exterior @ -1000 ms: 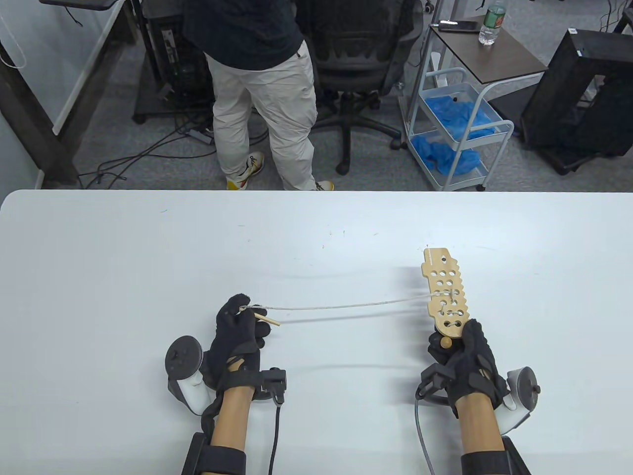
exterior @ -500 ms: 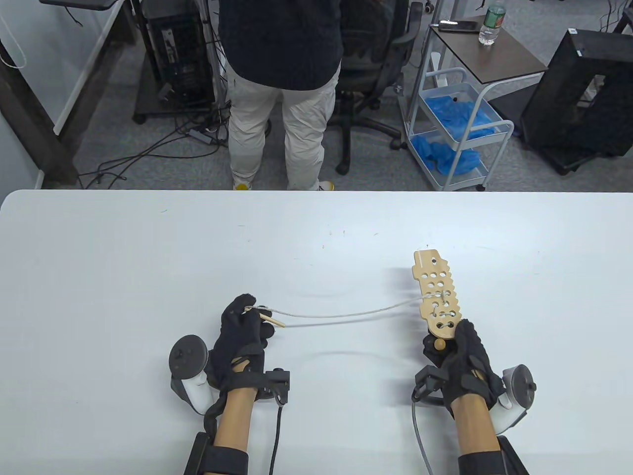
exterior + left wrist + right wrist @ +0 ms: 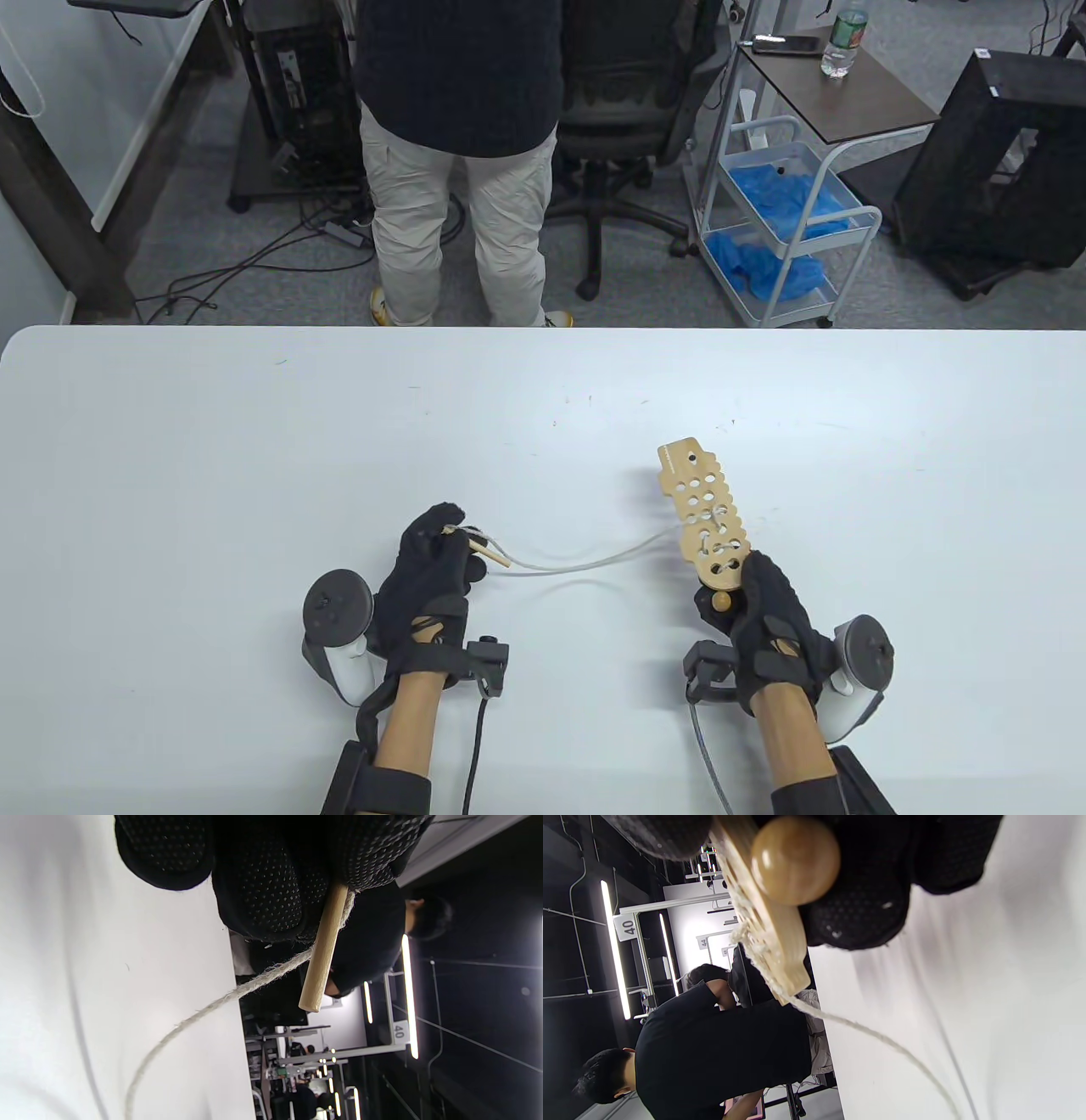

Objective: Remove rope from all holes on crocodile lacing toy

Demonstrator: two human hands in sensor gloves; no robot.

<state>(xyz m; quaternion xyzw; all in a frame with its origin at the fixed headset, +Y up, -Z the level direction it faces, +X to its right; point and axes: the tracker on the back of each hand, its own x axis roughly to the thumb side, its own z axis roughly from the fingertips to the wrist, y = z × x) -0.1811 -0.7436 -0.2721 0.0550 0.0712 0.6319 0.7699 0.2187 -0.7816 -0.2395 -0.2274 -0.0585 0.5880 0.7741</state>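
I observe my left hand point(image 3: 430, 570) at seven o'clock on the counter point(image 3: 254, 441), fingers point(image 3: 271, 891) clamped on the wooden needle point(image 3: 490, 553) at the rope's end; the rope point(image 3: 577, 562) sags slack toward three o'clock. My right hand point(image 3: 772, 628) at five o'clock grips the crocodile lacing toy point(image 3: 702, 516) by its near end, beside a round knob point(image 3: 795, 859); the rope remains laced through several holes.

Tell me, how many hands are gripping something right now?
2. The left hand pinches the rope's wooden needle; the right hand holds the crocodile board by its near end.
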